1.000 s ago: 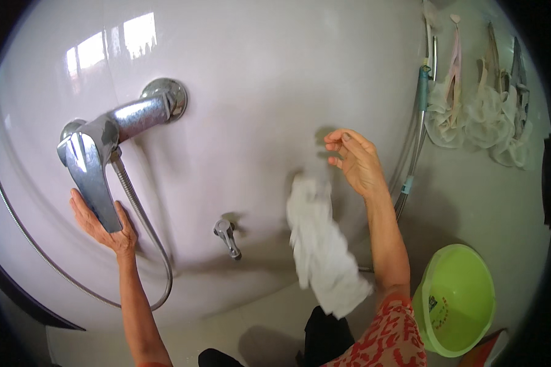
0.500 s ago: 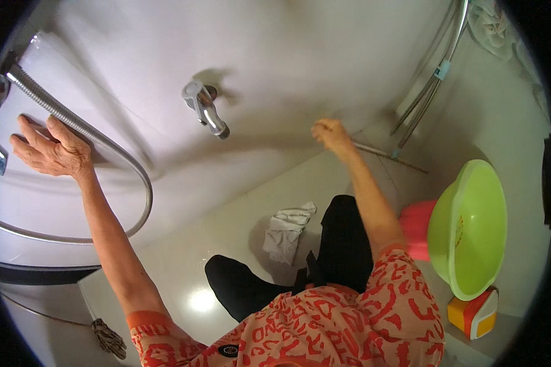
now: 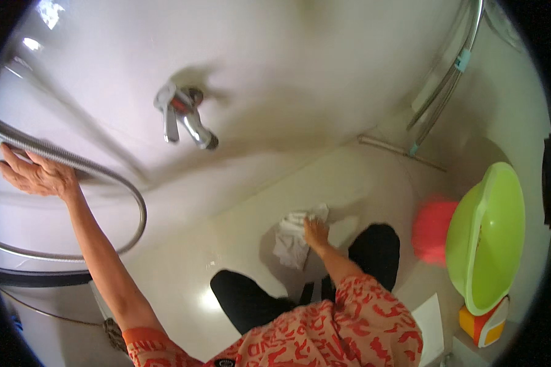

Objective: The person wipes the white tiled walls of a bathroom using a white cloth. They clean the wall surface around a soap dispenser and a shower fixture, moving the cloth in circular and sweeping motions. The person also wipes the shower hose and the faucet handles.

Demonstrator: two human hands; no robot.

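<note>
My left hand (image 3: 40, 175) is spread against the white wall beside the metal shower hose (image 3: 92, 164), its fingers apart and partly behind the hose. Down on the pale floor, my right hand (image 3: 315, 232) grips a crumpled white-grey cloth (image 3: 292, 249) at its right side. The fingertips are partly lost in the cloth's folds. The cloth lies in front of me, between my two black-clad knees.
A chrome tap (image 3: 188, 118) juts from the wall ahead. To the right, a green basin (image 3: 487, 238) leans beside a pink-red plastic vessel (image 3: 433, 231), with an orange, red and white container (image 3: 483, 321) below. A metal-handled floor tool (image 3: 404, 153) stands in the far right corner.
My right hand has come down from near the wall onto the cloth and taken hold of it. My left hand stays on the wall. The view has shifted slightly.
</note>
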